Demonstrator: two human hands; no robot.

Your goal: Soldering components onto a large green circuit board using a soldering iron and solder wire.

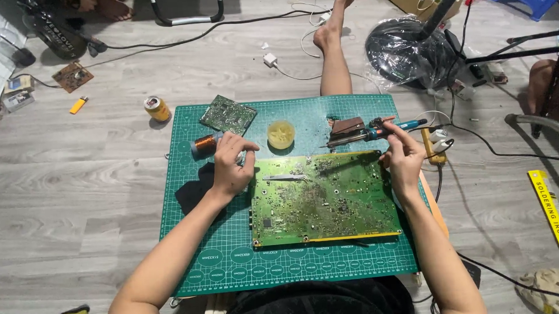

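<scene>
A large green circuit board (322, 199) lies on a green cutting mat (208, 242), with metal tweezers (285, 177) resting on its upper left. My left hand (231, 164) is closed around a small pale object just left of the board, next to a copper wire spool (205, 143). My right hand (402, 158) is at the board's upper right corner and grips a blue-handled soldering iron (379, 131), whose tip points left toward a brown stand (346, 128).
A small round yellow tub (281, 134) and a smaller circuit board (228, 114) sit at the mat's far side. A drink can (157, 108), yellow lighter (78, 105), cables, a black fan base (407, 51) and my outstretched leg (334, 48) lie on the wooden floor.
</scene>
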